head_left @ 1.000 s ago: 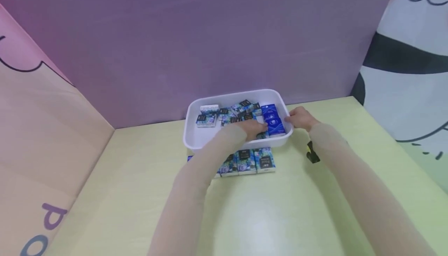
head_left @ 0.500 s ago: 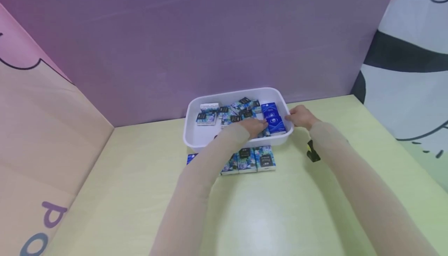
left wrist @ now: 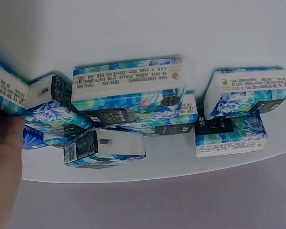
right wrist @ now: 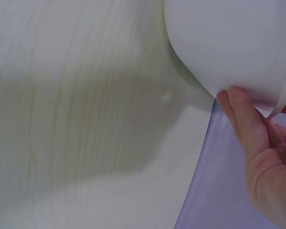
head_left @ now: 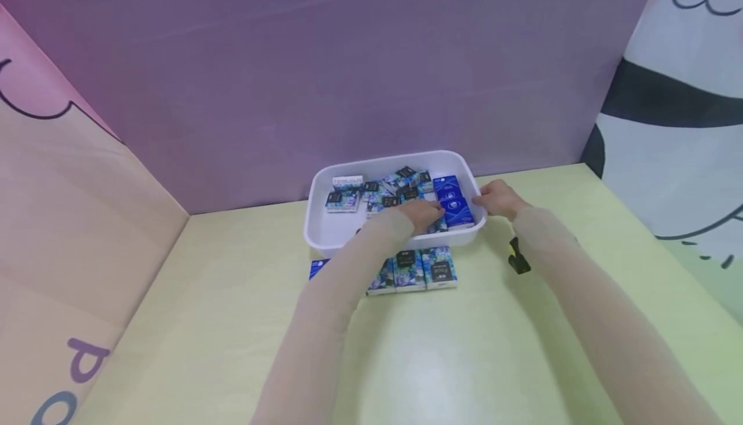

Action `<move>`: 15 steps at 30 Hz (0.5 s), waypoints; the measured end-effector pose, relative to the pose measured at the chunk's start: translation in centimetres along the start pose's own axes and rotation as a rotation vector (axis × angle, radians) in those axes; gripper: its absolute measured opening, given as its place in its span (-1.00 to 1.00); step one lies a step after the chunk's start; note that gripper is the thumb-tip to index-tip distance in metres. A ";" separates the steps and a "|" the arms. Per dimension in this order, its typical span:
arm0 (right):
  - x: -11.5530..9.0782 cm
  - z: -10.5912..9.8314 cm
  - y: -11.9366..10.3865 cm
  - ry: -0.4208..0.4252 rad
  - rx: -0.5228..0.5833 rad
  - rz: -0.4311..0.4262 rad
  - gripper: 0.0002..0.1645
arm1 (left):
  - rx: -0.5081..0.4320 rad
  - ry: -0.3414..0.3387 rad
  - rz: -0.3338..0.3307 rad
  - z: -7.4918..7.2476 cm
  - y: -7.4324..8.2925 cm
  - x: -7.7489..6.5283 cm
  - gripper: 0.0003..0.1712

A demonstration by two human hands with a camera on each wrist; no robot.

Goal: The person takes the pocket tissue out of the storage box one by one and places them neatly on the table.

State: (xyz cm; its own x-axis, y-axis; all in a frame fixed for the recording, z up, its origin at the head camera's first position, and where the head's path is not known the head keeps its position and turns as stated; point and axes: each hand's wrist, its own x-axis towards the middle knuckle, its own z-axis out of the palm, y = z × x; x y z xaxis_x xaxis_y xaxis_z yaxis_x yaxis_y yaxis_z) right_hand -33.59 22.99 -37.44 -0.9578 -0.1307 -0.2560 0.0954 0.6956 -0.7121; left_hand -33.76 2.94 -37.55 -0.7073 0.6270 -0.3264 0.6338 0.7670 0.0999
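Observation:
A white plastic tub stands against the back wall with several small flower-print tissue packs and blue tissue packs inside. My left hand reaches into its right part, over a flower-print pack and beside the blue ones. At the left edge of the left wrist view, a digit touches the flower-print packs; the remaining fingers are mostly hidden, so their grip is unclear. My right hand holds the tub's right end, with fingers against the outer wall and the rim between them and the thumb.
In front of the tub lies a row of flower-print packs, with a blue pack at its left, partly behind the left sleeve. A small black and yellow object lies near the right forearm. A purple wall rises behind.
The view shifts slightly up and down. The left forearm has moved a little to the right, while both hands stay practically in place at the tub.

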 end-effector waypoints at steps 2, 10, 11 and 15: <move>0.0 0.0 0.1 -0.003 0.004 -0.001 -0.54 | -0.096 0.008 -0.034 0.0 0.1 -0.1 -0.52; 0.1 0.2 0.2 -0.006 0.007 -0.005 -0.54 | -0.074 0.017 -0.036 -0.2 0.1 -0.6 -0.51; 0.1 0.2 0.1 -0.008 0.006 -0.002 -0.54 | -0.010 0.016 -0.007 -0.2 0.1 -0.4 -0.48; 0.1 0.1 0.0 -0.015 0.003 0.009 -0.53 | 0.092 0.023 0.049 -0.5 -0.1 -0.3 -0.31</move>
State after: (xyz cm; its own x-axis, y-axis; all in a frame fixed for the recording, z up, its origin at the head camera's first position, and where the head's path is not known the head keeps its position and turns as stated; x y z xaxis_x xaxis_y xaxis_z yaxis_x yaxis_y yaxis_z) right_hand -33.65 22.92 -37.50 -0.9527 -0.1354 -0.2723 0.1046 0.6949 -0.7115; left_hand -33.79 2.78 -37.00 -0.6814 0.6671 -0.3011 0.6929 0.7205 0.0282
